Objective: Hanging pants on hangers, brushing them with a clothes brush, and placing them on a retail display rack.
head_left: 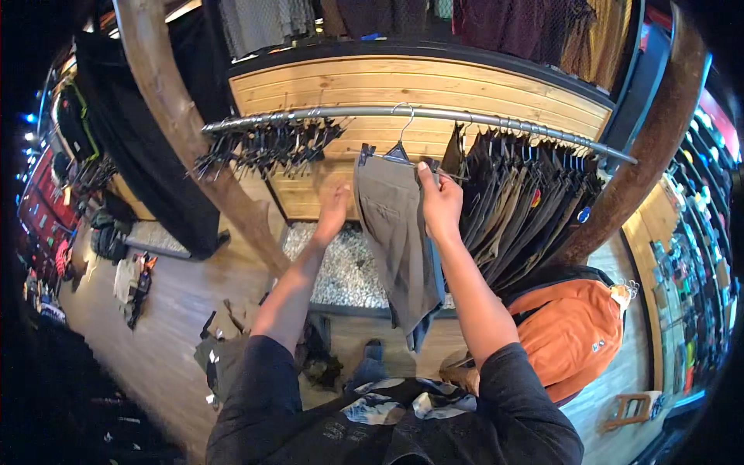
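Grey-brown trousers (391,225) hang by the waistband from a black clip hanger (397,153), whose hook is over the metal rail (349,111). My right hand (442,203) is closed on the trousers' right upper edge, its thumb up by the right clip. The fingers' far side is hidden by the cloth. Just left of the trousers, my left hand (334,209) is held up with nothing in it, its fingers stretched out and apart from the cloth. The left clip (366,153) grips the waistband corner.
Several bare clip hangers (263,146) crowd the rail's left part. Dark trousers (519,194) hang closely on the right. Wooden posts (186,116) flank the rail. An orange jacket (573,329) stands at lower right; clothes (225,349) lie on the floor at left.
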A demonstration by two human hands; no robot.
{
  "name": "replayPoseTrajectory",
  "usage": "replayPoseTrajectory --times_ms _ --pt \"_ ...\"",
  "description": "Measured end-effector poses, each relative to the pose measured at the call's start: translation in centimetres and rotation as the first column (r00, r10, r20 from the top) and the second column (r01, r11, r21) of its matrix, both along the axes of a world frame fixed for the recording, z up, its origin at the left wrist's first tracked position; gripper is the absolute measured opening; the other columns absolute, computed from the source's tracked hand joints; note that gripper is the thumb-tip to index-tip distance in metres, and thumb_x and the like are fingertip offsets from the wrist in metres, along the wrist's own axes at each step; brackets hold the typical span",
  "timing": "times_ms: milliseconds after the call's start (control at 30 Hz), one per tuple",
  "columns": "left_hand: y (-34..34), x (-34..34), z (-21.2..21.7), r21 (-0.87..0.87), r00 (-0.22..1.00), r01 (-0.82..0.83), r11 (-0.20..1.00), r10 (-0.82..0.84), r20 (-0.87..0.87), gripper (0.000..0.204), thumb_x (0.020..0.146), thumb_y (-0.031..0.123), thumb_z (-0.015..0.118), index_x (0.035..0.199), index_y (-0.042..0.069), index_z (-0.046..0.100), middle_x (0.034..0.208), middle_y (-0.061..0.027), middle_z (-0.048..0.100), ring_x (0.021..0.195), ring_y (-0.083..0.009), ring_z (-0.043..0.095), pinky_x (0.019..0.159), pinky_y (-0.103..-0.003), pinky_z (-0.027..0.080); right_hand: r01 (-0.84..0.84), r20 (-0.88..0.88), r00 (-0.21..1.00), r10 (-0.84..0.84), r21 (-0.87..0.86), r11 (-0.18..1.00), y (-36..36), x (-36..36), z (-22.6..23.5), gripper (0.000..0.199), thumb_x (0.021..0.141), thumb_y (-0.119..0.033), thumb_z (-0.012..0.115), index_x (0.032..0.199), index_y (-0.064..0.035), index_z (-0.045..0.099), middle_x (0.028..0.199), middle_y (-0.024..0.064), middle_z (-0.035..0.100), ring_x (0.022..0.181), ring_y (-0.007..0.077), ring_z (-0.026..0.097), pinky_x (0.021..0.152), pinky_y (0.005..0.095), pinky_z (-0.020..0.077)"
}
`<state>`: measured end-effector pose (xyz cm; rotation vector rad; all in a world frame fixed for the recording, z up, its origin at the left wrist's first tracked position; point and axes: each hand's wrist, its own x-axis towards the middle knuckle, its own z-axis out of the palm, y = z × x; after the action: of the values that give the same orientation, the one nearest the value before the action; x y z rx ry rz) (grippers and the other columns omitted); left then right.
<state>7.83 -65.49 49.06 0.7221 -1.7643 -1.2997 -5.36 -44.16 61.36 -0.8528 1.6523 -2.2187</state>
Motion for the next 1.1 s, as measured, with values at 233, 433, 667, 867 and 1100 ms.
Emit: replayPoseTrajectory --times_ms 233,433,667,867,1100 --pt "-10.7 -9.0 -4.2 0.19 0.844 0.526 0.829 -0.48 -0.24 0.044 0.097 0.026 0.034 0.128 0.004 0.055 0.11 0.0021 0.059 0.085 -0.0094 0.043 0.077 -0.023 0.034 0.185 -0.024 0.983 -0.183 0.071 0.98 -7.6 -3.4 -0.6 0.021 0.089 -0.02 0.069 0.077 -0.0038 0.062 0.062 -0.0094 0.045 0.057 0.0017 0.032 0.051 0.0226 0.0245" --pt "-8.6 -13.2 -1.5 0.381 0.959 0.249 0.89 -0.283 0.034 0.049 0.097 0.045 0.043 0.118 0.003 0.057 0.115 -0.0064 0.059 0.108 -0.0167 0.052 0.096 -0.033 0.037 0.426 -0.129 0.904 -0.407 0.225 0.876 -10.9 -6.6 -4.6 0.035 0.087 -0.028 0.071 0.081 0.0044 0.06 0.059 -0.006 0.045 0.056 0.0035 0.035 0.05 0.0247 0.0294" --pt "-10.8 -9.7 -4.7 0.177 0.884 0.401 0.899 -0.43 0.185 0.04 0.098 0.036 0.052 0.118 0.001 0.057 0.1 -0.0073 0.061 0.096 -0.0157 0.055 0.086 -0.033 0.042 0.283 -0.168 0.953 -0.251 0.204 0.937 -10.8 -10.3 -7.3 0.031 0.089 -0.028 0.068 0.089 0.0029 0.067 0.076 0.0031 0.064 0.074 0.0083 0.053 0.072 0.0245 0.0446" --pt "-5.3 -5.0 -4.1 0.133 0.867 0.495 0.859 -0.499 -0.009 0.033 0.096 0.019 0.058 0.122 -0.001 0.052 0.112 -0.0031 0.062 0.103 -0.0104 0.057 0.091 -0.026 0.044 -0.099 0.159 0.985 0.068 0.196 0.975 -9.9 -15.2 -7.0 0.033 0.096 -0.034 0.059 0.099 -0.0013 0.064 0.091 -0.001 0.063 0.085 0.0071 0.052 0.079 0.0251 0.0426" --pt "-4.7 -2.1 -6.7 0.341 0.821 0.524 0.78 -0.57 0.042 0.041 0.087 0.021 0.071 0.12 0.001 0.057 0.108 -0.0091 0.066 0.102 -0.0158 0.06 0.091 -0.032 0.047 -0.21 0.069 0.978 0.199 0.264 0.941 -7.5 -13.2 -14.7 0.03 0.089 -0.022 0.069 0.11 -0.0004 0.063 0.097 0.0015 0.066 0.089 0.0082 0.058 0.08 0.0257 0.046"
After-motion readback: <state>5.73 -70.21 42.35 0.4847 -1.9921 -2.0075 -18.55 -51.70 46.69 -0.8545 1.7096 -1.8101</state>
